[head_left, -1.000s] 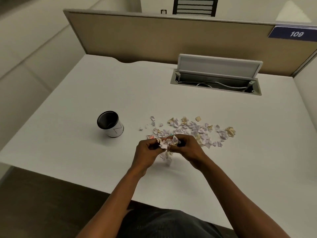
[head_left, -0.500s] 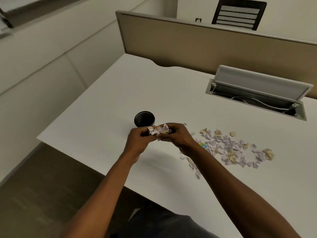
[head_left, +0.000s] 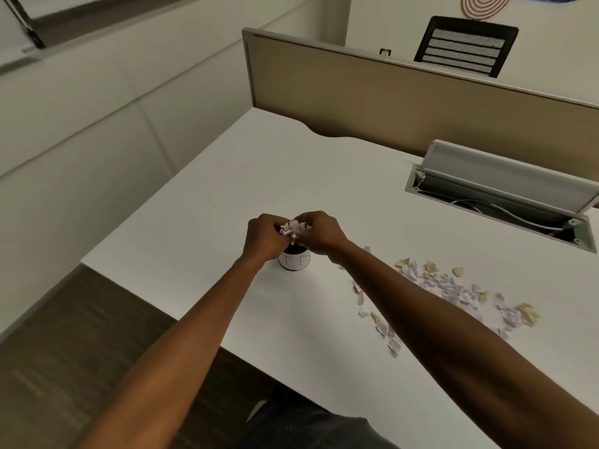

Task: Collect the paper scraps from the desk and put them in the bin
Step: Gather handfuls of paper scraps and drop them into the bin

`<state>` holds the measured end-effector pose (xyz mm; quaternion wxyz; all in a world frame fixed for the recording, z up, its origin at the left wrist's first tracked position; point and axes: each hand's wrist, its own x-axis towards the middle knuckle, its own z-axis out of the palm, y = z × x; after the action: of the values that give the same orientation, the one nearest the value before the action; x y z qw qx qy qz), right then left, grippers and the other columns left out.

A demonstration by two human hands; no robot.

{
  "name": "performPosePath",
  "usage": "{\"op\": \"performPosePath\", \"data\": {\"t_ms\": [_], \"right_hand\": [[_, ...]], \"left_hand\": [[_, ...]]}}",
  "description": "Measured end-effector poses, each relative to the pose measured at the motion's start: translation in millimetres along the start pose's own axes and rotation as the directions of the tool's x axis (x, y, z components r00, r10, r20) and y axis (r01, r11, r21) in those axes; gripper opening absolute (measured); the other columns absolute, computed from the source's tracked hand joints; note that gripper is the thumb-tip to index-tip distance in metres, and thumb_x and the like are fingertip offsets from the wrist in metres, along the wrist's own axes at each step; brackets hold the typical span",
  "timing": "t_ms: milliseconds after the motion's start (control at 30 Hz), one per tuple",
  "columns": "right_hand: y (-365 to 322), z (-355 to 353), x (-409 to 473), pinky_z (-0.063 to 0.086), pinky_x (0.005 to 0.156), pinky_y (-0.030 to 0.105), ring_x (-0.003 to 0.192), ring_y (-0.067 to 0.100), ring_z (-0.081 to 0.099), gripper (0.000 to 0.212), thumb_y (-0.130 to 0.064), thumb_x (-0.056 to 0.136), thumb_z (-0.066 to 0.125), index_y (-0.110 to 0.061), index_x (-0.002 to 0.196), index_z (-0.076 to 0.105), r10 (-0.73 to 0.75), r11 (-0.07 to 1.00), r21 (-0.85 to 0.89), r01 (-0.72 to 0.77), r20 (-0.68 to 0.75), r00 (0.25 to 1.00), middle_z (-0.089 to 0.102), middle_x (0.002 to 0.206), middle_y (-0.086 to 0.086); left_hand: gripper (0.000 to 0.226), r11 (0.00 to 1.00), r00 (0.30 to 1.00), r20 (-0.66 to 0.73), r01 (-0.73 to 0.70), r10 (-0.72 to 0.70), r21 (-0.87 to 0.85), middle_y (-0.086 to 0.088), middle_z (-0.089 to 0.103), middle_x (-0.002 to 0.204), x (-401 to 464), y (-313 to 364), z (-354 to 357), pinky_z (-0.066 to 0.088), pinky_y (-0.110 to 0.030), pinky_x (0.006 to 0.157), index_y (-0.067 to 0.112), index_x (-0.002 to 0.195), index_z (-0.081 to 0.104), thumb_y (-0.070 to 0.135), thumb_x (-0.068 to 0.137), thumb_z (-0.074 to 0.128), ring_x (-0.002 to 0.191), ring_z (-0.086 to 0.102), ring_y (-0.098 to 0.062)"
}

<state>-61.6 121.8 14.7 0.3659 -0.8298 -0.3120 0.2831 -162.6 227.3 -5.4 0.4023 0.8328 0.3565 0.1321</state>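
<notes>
My left hand (head_left: 264, 239) and my right hand (head_left: 321, 233) together hold a bunch of crumpled white and lilac paper scraps (head_left: 293, 229), fingers curled round it. The bunch hangs directly over the small white bin with a black inside (head_left: 294, 261), whose mouth is mostly hidden by my hands. Several more scraps, lilac and tan (head_left: 453, 286), lie scattered on the white desk (head_left: 324, 170) to the right, partly behind my right forearm. A short trail of scraps (head_left: 384, 328) lies nearer the front edge.
An open cable tray with a raised grey lid (head_left: 505, 176) sits at the back right of the desk. A tan partition (head_left: 389, 92) borders the far edge, a black chair (head_left: 466, 47) behind it. The desk's left and front edges drop to dark floor (head_left: 64, 351).
Both hands have carried the bunch of scraps left from the pile to above the bin. A few scraps were left in a trail behind. The camera has turned left.
</notes>
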Motion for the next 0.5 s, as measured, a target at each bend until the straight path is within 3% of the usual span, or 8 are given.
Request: {"op": "performPosePath", "data": {"t_ms": [100,233,367,500], "right_hand": [[-3.5,3.1,-2.3,0.058,0.078,0.038,0.088,0.024,0.067,0.024,-0.002,0.078,0.066,-0.008,0.101,0.073,-0.089,0.987,-0.137,0.090,0.015,0.996,0.074,0.097,0.009],[-1.4,3.5,-1.5,0.058,0.079,0.039,0.093,0.027,0.069,0.029,0.004,0.076,0.062,-0.005,0.101,0.073,-0.123,0.981,-0.153,0.122,0.005,0.992,0.075,0.098,0.012],[6.0,2.2,1.6,0.058,0.086,0.046,0.099,0.032,0.069,0.029,0.005,0.078,0.059,0.000,0.102,0.073,-0.115,0.986,-0.126,0.107,-0.056,0.992,0.074,0.104,0.018],[20.0,-6.5,-1.7,0.057,0.093,0.032,0.104,0.019,0.071,0.035,0.002,0.085,0.059,-0.007,0.117,0.072,-0.035,0.997,0.064,0.046,-0.173,0.984,0.072,0.120,0.008]], "left_hand": [[0.015,0.986,0.998,0.037,-0.053,0.048,0.157,-0.008,0.075,0.086,3.7,0.5,3.4,0.059,-0.036,0.071,0.013,0.091,0.077,0.009,0.077,0.076,0.081,0.069,-0.027],[0.015,0.969,0.995,0.070,-0.081,0.067,0.233,-0.007,0.071,0.082,5.3,-2.5,5.0,0.056,-0.033,0.068,0.014,0.088,0.073,0.007,0.075,0.071,0.079,0.067,-0.030],[0.030,0.969,0.993,0.067,-0.107,0.094,0.225,-0.012,0.074,0.096,4.9,-2.8,3.1,0.059,-0.040,0.080,0.012,0.102,0.074,0.009,0.073,0.079,0.089,0.069,-0.032],[0.044,0.987,0.997,-0.001,-0.072,0.073,0.147,-0.013,0.074,0.106,0.8,-3.6,-0.1,0.059,-0.037,0.087,0.010,0.115,0.071,0.004,0.072,0.079,0.094,0.070,-0.029]]}}
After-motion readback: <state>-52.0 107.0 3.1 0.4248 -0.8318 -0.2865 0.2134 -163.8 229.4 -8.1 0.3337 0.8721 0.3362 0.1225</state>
